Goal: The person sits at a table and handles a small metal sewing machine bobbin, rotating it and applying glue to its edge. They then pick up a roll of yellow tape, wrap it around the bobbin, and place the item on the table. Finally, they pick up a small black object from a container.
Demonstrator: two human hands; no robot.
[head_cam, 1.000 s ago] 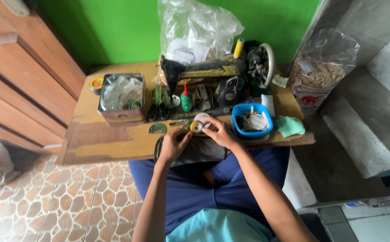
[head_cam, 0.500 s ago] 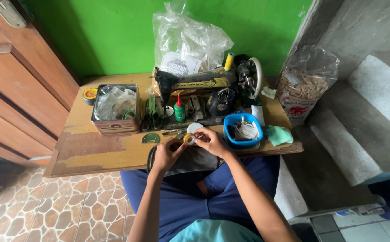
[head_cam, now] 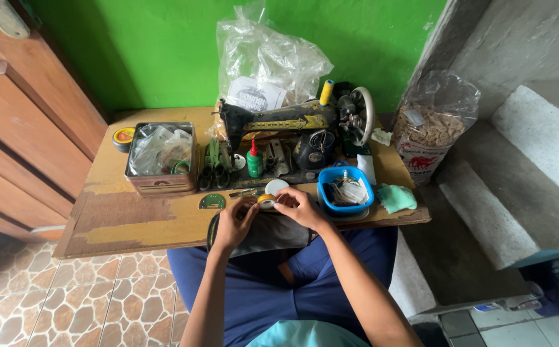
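Green wall rises behind a worn wooden table (head_cam: 131, 222), with a tiled floor to the left and grey steps to the right. Both forearms reach forward from the lap, wrists bent inward so the hands meet at the table's near edge. The left hand (head_cam: 233, 223) and the right hand (head_cam: 298, 207) pinch one small round spool (head_cam: 267, 201) between their fingertips; it is pale with a yellowish band, and too small to tell more. Under the hands lies one dark piece of cloth (head_cam: 266, 234), hanging off the edge. Just beyond the grip stands one black sewing machine (head_cam: 292, 128) with one green bottle (head_cam: 254, 162) before it. Right of the grip sits one blue bowl (head_cam: 345, 207), and beyond that one green rag (head_cam: 396, 197). Left and farther off rests one metal tin (head_cam: 161, 183). Two clear plastic bags stand behind and to the right.
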